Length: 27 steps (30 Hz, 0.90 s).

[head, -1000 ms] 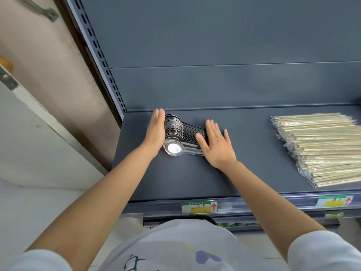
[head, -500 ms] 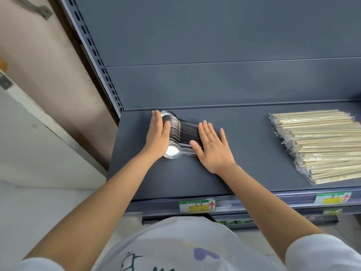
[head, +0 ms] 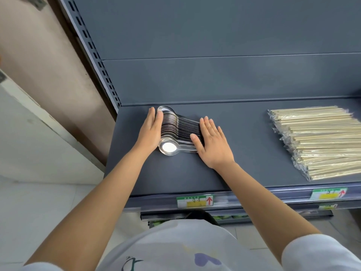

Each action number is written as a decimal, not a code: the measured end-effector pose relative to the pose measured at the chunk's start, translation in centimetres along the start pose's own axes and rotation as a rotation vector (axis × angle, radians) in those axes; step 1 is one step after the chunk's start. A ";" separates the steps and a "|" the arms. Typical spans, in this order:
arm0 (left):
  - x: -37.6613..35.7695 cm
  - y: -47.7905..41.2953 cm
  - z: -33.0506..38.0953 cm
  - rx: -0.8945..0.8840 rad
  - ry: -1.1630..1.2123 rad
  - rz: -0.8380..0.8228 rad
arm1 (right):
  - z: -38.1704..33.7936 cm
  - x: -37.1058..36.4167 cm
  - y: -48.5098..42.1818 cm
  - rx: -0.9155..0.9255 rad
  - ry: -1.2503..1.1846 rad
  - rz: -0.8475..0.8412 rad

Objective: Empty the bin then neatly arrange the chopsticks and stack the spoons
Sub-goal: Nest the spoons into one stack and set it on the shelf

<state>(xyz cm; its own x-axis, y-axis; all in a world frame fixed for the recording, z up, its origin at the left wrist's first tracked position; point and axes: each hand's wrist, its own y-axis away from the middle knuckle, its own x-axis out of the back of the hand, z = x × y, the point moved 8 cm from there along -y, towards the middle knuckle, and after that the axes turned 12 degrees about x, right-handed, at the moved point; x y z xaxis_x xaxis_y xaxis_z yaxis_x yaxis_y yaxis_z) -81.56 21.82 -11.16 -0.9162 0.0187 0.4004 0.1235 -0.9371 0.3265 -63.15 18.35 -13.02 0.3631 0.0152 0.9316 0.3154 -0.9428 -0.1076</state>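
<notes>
A row of nested metal spoons (head: 173, 132) lies on the dark grey shelf (head: 175, 173), bowls to the left and handles to the right. My left hand (head: 151, 130) presses flat against the bowl side of the row, fingers straight. On the handle ends rests my right hand (head: 212, 141), also flat with fingers spread. Wrapped bamboo chopsticks (head: 320, 141) lie in a neat layered pile at the shelf's right end, well apart from both hands.
The shelf's back panel (head: 214, 79) rises right behind the spoons. A slotted upright (head: 97, 61) and a wall stand to the left. Price labels (head: 195, 201) run along the shelf's front edge. Bare shelf lies between spoons and chopsticks.
Both hands have closed in on the spoons, squeezing the row tighter. The whole stack has slid a little toward the back left corner of the shelf.
</notes>
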 end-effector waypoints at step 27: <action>-30.0 11.8 12.8 -0.057 0.019 -0.207 | 27.1 18.5 17.4 -0.472 -0.025 0.220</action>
<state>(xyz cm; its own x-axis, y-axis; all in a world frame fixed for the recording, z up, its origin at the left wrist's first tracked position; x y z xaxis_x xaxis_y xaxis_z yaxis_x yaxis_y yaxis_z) -47.69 14.70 -8.36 -0.9270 0.2064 0.3131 -0.0892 -0.9323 0.3506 -27.20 11.21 -7.00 0.3986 -0.1976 0.8956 -0.1984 -0.9720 -0.1262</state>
